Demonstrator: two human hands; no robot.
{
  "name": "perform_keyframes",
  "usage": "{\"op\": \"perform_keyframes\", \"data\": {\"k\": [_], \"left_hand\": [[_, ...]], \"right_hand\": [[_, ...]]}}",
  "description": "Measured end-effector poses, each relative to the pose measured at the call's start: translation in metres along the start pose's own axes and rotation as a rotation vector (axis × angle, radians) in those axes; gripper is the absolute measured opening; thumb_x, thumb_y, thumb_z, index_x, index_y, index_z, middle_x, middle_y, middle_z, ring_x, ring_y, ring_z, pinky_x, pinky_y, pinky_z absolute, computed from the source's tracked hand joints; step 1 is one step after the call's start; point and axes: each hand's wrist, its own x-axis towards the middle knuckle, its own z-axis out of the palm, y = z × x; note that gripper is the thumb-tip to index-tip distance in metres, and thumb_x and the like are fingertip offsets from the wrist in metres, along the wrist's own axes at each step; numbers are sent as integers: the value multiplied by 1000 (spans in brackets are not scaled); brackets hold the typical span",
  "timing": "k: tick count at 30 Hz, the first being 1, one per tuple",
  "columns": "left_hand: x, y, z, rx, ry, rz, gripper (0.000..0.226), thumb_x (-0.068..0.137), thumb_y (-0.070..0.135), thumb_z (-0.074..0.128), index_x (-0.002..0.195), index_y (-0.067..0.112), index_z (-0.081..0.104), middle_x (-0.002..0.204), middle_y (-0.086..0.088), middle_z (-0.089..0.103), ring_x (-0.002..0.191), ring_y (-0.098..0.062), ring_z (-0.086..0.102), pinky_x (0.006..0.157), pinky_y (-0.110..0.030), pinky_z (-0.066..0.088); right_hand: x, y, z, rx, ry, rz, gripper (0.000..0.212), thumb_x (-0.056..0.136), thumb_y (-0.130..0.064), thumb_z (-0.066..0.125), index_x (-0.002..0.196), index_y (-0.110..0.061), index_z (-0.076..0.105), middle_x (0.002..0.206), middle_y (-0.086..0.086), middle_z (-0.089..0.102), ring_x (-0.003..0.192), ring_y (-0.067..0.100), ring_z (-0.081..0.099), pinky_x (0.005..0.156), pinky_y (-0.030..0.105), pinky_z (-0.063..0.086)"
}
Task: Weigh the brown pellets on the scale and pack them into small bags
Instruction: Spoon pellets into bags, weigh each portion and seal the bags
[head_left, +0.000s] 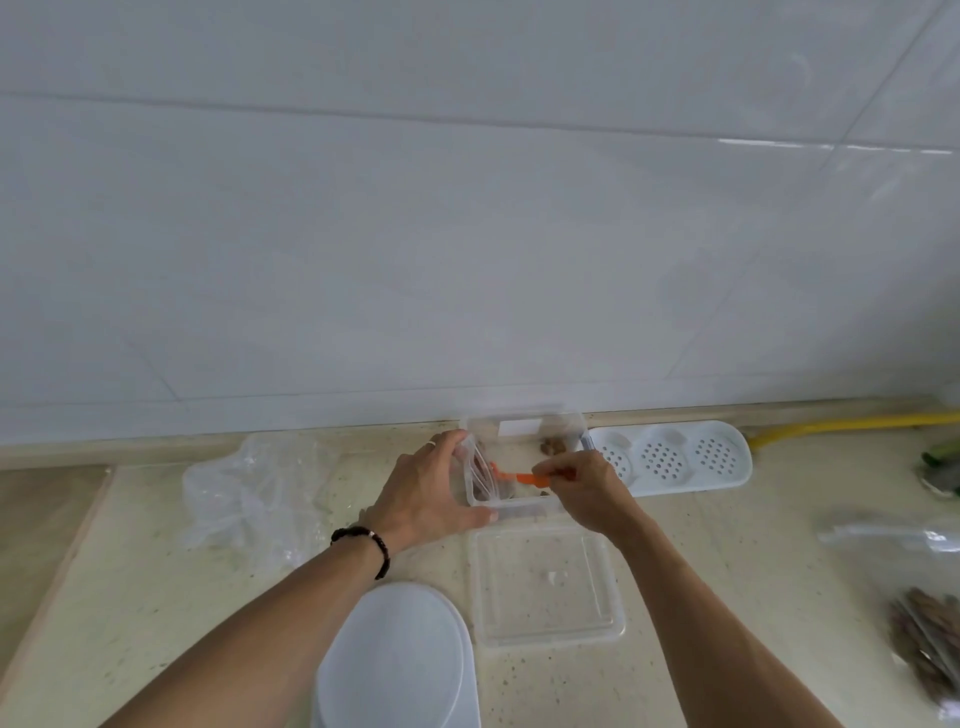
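Note:
A clear plastic box (524, 506) stands on the counter by the wall, with a few brown pellets (551, 445) at its far right corner. My left hand (428, 493) grips the box's left side and holds a small clear bag (480, 475) inside it. My right hand (587, 486) pinches an orange scoop (519, 476) whose tip points left toward the bag. Filled bags of pellets (927, 639) lie at the right edge. I cannot pick out a scale.
The box's clear lid (545, 587) lies in front of it. A white round container (395, 660) sits near me. Crumpled clear plastic (254, 499) lies left, a white perforated rack (670, 457) right of the box, a yellow hose (852, 423) along the wall.

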Motion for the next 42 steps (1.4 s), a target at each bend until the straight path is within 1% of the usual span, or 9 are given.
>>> {"op": "perform_keyframes", "data": {"k": [2, 5, 10, 22, 28, 32, 35, 38, 42], "left_hand": [[0, 0, 0, -7, 6, 4, 92, 59, 56, 82, 134, 28, 39, 126, 10, 53, 108, -10, 55, 92, -30, 48], [-1, 0, 0, -18, 11, 3, 91, 58, 56, 82, 134, 29, 39, 125, 11, 52, 108, -10, 55, 91, -30, 49], [-1, 2, -2, -6, 4, 5, 91, 60, 54, 81, 136, 27, 38, 125, 12, 52, 109, -11, 54, 92, -30, 48], [4, 6, -13, 63, 50, -52, 91, 62, 58, 77, 137, 24, 38, 124, 5, 51, 107, -17, 54, 90, -33, 49], [11, 29, -19, 171, 73, -24, 91, 68, 57, 74, 140, 17, 35, 128, -2, 50, 109, -20, 54, 93, -34, 47], [11, 46, -24, 114, 79, 31, 83, 67, 58, 74, 131, 20, 39, 123, 1, 50, 105, -18, 55, 94, -38, 45], [3, 60, -27, 113, 84, 71, 71, 65, 60, 74, 117, 23, 41, 115, 3, 51, 97, -18, 56, 87, -39, 50], [-13, 70, -29, 88, 83, 92, 69, 62, 59, 74, 113, 25, 41, 112, 4, 51, 93, -17, 57, 85, -38, 50], [-34, 80, -30, 98, 93, 101, 81, 66, 58, 75, 127, 18, 42, 118, 1, 51, 100, -19, 56, 88, -35, 46]], "right_hand": [[-1, -2, -5, 121, -27, 83, 24, 90, 1, 54, 96, -10, 75, 82, 1, 72, 52, 1, 48, 50, 12, 36], [-6, -2, -12, 343, -54, 186, 27, 86, 10, 47, 91, 0, 71, 53, -3, 64, 38, 7, 33, 37, 19, 26], [-10, 2, -18, 542, -6, 289, 26, 88, 11, 42, 90, 9, 68, 81, 25, 70, 39, 11, 31, 36, 20, 24], [-30, -5, -48, 759, 228, 322, 26, 87, 11, 44, 91, 6, 69, 85, 27, 68, 47, 15, 42, 43, 23, 33], [-49, -40, -69, 670, 280, 183, 26, 88, 9, 45, 91, 3, 71, 78, 20, 71, 45, 16, 45, 42, 24, 35], [-69, -66, -75, 195, 270, -48, 30, 86, 2, 50, 90, -12, 76, 64, 1, 69, 45, 9, 53, 46, 20, 41], [-88, -78, -71, -160, 299, -218, 33, 84, 0, 52, 91, -19, 78, 79, -12, 71, 66, 3, 61, 59, 7, 41], [-114, -80, -72, -202, 416, -263, 34, 82, 1, 53, 93, -19, 78, 93, -10, 74, 74, -1, 62, 62, 3, 40], [-135, -74, -78, -30, 512, -209, 30, 83, 1, 56, 89, -19, 78, 78, -19, 68, 64, -15, 57, 62, 4, 40]]}}
